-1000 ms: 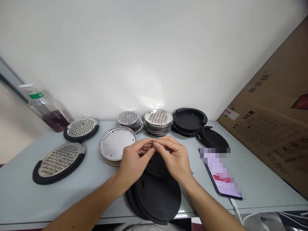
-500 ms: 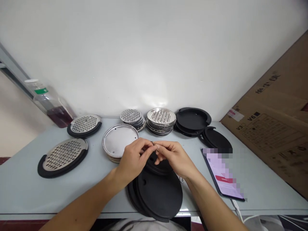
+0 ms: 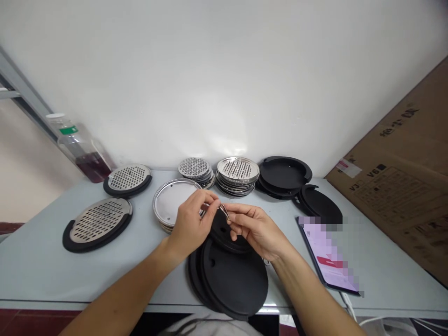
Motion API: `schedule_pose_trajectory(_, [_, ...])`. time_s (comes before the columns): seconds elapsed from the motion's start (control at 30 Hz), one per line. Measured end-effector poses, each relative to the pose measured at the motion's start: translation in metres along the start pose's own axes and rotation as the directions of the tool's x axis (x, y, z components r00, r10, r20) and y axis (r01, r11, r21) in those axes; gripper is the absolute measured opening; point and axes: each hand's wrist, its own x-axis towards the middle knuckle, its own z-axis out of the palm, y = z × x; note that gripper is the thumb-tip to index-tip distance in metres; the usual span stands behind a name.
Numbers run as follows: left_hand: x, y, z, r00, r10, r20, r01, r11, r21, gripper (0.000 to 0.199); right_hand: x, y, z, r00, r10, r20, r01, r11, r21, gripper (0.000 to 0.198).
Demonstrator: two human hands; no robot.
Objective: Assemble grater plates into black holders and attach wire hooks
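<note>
A small looped metal wire piece (image 3: 224, 211) is pinched between both hands, above the work surface. My left hand (image 3: 194, 220) grips its upper left end between thumb and finger. My right hand (image 3: 252, 227) holds the lower right end in a closed pinch, other fingers curled. Beneath the hands lie black round discs (image 3: 236, 282), overlapping, with a small hole near the edge of the top one. Behind my left hand stands a stack of shiny metal plates (image 3: 173, 203), partly covered by it. Another wire loop (image 3: 266, 262) shows beside my right wrist.
Two grater discs in black holders (image 3: 98, 224) lie at left, near a bottle of dark red liquid (image 3: 93, 161). Stacked grater plates (image 3: 238, 170) and black round trays (image 3: 285, 175) stand along the wall. A phone (image 3: 327, 256) and a cardboard box (image 3: 402, 186) are at right.
My hands have drawn slightly apart, so more of the metal wire piece shows between them. The whole view has shifted a little, with things appearing further right.
</note>
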Motion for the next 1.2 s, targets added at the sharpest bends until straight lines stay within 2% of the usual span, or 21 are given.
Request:
schedule_pose_trajectory(0.07, [0.001, -0.002, -0.002, 0.998, -0.070, 0.011, 0.070, 0.996, -0.048, 0.013, 0.000, -0.002, -0.003, 0.999, 0.017, -0.034, -0.018, 0.999, -0.038, 0.024])
schedule_pose_trajectory(0.13, [0.001, -0.003, -0.001, 0.997, -0.081, 0.019, 0.082, 0.995, -0.064, 0.013, -0.001, -0.002, -0.004, 1.000, 0.011, -0.029, -0.014, 0.995, -0.101, 0.025])
schedule_pose_trajectory(0.23, [-0.002, -0.002, 0.001, 1.000, -0.007, -0.027, 0.005, 0.999, -0.044, 0.010, -0.001, 0.001, 0.000, 0.997, -0.070, -0.010, 0.066, 0.965, -0.255, 0.028])
schedule_pose_trajectory(0.33, [-0.004, -0.001, 0.002, 0.998, 0.050, -0.049, -0.051, 0.998, -0.025, 0.009, -0.003, 0.005, 0.004, 0.979, -0.198, -0.047, 0.153, 0.869, -0.470, 0.022])
schedule_pose_trajectory(0.4, [-0.003, 0.000, 0.001, 0.998, 0.038, -0.049, -0.041, 0.998, -0.044, 0.009, -0.005, 0.007, 0.004, 0.949, -0.314, -0.019, 0.223, 0.714, -0.664, 0.022])
schedule_pose_trajectory(0.47, [-0.002, -0.001, 0.000, 0.998, -0.029, -0.050, 0.024, 0.995, -0.097, 0.007, -0.006, 0.009, 0.002, 0.884, -0.459, 0.086, 0.319, 0.459, -0.829, 0.027])
schedule_pose_trajectory(0.53, [-0.001, -0.002, -0.001, 0.991, -0.127, -0.043, 0.118, 0.978, -0.173, 0.010, -0.005, 0.013, -0.001, 0.805, -0.558, 0.201, 0.378, 0.221, -0.899, 0.031])
schedule_pose_trajectory(0.6, [-0.002, -0.002, 0.000, 0.982, -0.189, -0.016, 0.180, 0.956, -0.230, 0.019, -0.005, 0.018, -0.003, 0.753, -0.611, 0.245, 0.386, 0.107, -0.916, 0.033])
schedule_pose_trajectory(0.67, [-0.005, -0.001, 0.002, 0.986, -0.164, -0.013, 0.157, 0.963, -0.220, 0.020, -0.005, 0.022, -0.002, 0.709, -0.665, 0.236, 0.383, 0.081, -0.920, 0.033])
schedule_pose_trajectory(0.7, [-0.007, 0.001, 0.003, 0.994, -0.108, -0.030, 0.101, 0.979, -0.176, 0.018, -0.005, 0.023, -0.001, 0.683, -0.695, 0.225, 0.388, 0.085, -0.918, 0.033])
schedule_pose_trajectory(0.77, [-0.012, 0.005, 0.004, 0.994, 0.081, -0.075, -0.084, 0.996, -0.031, 0.018, -0.006, 0.024, 0.003, 0.642, -0.744, 0.182, 0.413, 0.136, -0.901, 0.033])
schedule_pose_trajectory(0.8, [-0.013, 0.006, 0.004, 0.979, 0.185, -0.091, -0.181, 0.982, 0.048, 0.020, -0.006, 0.024, 0.006, 0.642, -0.754, 0.139, 0.425, 0.200, -0.883, 0.032])
schedule_pose_trajectory(0.83, [-0.015, 0.008, 0.004, 0.957, 0.272, -0.099, -0.261, 0.959, 0.112, 0.023, -0.005, 0.023, 0.009, 0.665, -0.744, 0.071, 0.430, 0.304, -0.850, 0.030])
schedule_pose_trajectory(0.87, [-0.016, 0.008, 0.004, 0.938, 0.334, -0.098, -0.317, 0.935, 0.157, 0.026, -0.004, 0.021, 0.011, 0.711, -0.703, -0.013, 0.427, 0.446, -0.787, 0.027])
schedule_pose_trajectory(0.93, [-0.017, 0.009, 0.004, 0.914, 0.401, -0.069, -0.380, 0.902, 0.202, 0.030, 0.000, 0.019, 0.016, 0.840, -0.519, -0.159, 0.366, 0.758, -0.540, 0.025])
schedule_pose_trajectory(0.97, [-0.018, 0.009, 0.004, 0.904, 0.425, -0.045, -0.407, 0.888, 0.212, 0.032, 0.002, 0.017, 0.017, 0.896, -0.402, -0.191, 0.310, 0.871, -0.381, 0.027])
schedule_pose_trajectory(1.0, [-0.018, 0.009, 0.005, 0.891, 0.453, -0.017, -0.440, 0.873, 0.213, 0.034, 0.005, 0.015, 0.017, 0.936, -0.295, -0.193, 0.248, 0.940, -0.234, 0.029])
schedule_pose_trajectory(1.07, [-0.019, 0.008, 0.006, 0.868, 0.495, 0.027, -0.491, 0.851, 0.184, 0.036, 0.008, 0.007, 0.013, 0.970, -0.175, -0.171, 0.165, 0.984, -0.068, 0.035])
schedule_pose_trajectory(1.1, [-0.019, 0.008, 0.006, 0.874, 0.485, 0.028, -0.483, 0.861, 0.158, 0.034, 0.007, 0.001, 0.009, 0.970, -0.167, -0.175, 0.158, 0.985, -0.066, 0.038])
schedule_pose_trajectory(1.13, [-0.017, 0.008, 0.006, 0.901, 0.434, 0.019, -0.432, 0.892, 0.130, 0.030, 0.005, -0.006, 0.003, 0.965, -0.183, -0.189, 0.163, 0.980, -0.116, 0.039])
schedule_pose_trajectory(1.2, [-0.010, 0.008, 0.007, 0.975, 0.220, 0.015, -0.221, 0.974, 0.056, 0.020, -0.006, -0.023, -0.014, 0.931, -0.271, -0.243, 0.178, 0.921, -0.346, 0.038])
